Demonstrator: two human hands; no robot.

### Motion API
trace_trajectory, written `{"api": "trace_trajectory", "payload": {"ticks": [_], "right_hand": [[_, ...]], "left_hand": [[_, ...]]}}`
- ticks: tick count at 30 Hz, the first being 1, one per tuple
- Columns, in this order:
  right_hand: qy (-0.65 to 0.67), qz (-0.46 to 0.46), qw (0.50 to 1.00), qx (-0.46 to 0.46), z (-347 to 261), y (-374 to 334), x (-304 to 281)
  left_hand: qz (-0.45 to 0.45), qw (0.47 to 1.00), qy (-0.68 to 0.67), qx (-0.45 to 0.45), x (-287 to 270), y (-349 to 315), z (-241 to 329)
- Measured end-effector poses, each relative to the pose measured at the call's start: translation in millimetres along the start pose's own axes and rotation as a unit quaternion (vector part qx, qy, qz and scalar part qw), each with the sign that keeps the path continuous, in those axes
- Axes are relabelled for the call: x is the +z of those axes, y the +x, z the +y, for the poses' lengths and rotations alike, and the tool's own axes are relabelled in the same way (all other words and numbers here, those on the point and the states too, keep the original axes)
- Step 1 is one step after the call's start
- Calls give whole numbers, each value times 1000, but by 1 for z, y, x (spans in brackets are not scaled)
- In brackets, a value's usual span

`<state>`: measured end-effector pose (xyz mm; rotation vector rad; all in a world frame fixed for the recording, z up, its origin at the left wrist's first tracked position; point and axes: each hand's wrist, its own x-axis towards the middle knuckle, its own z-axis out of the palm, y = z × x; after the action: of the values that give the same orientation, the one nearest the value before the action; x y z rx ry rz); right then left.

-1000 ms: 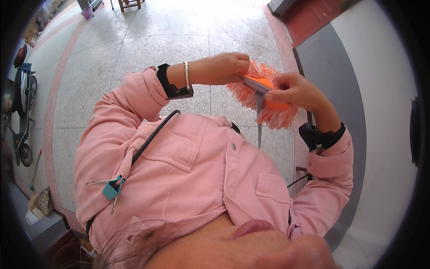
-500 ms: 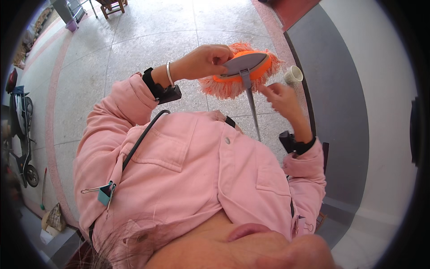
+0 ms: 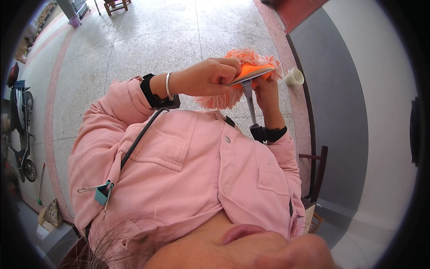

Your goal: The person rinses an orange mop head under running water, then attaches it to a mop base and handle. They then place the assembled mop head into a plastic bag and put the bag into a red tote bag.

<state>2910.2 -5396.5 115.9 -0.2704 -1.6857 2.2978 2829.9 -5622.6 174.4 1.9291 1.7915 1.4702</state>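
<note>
I count one fluffy orange mop head (image 3: 251,70), one gray pole (image 3: 250,102), one pale cup (image 3: 294,77), one purple bucket (image 3: 75,21), one left hand (image 3: 216,75) and one right hand (image 3: 267,95). The mop head is up over the floor (image 3: 152,49), between the two hands. The left grip is pinching its left end. The right grip touches its right side; some fingers are hidden, so I can't tell if they're closed.
</note>
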Motion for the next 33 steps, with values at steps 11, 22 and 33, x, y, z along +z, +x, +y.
{"api": "trace_trajectory", "payload": {"ticks": [11, 22, 33], "right_hand": [[-425, -50, 853, -300, -4, 7, -15], [-511, -45, 760, -399, 12, 9, -14], [-432, -94, 798, -410, 5, 5, -11]], "left_hand": [[-12, 965, -114, -238, -12, -12, -3], [-103, 969, -39, -222, -7, -9, -2], [-117, 970, -33, -212, -6, -10, -10]]}}
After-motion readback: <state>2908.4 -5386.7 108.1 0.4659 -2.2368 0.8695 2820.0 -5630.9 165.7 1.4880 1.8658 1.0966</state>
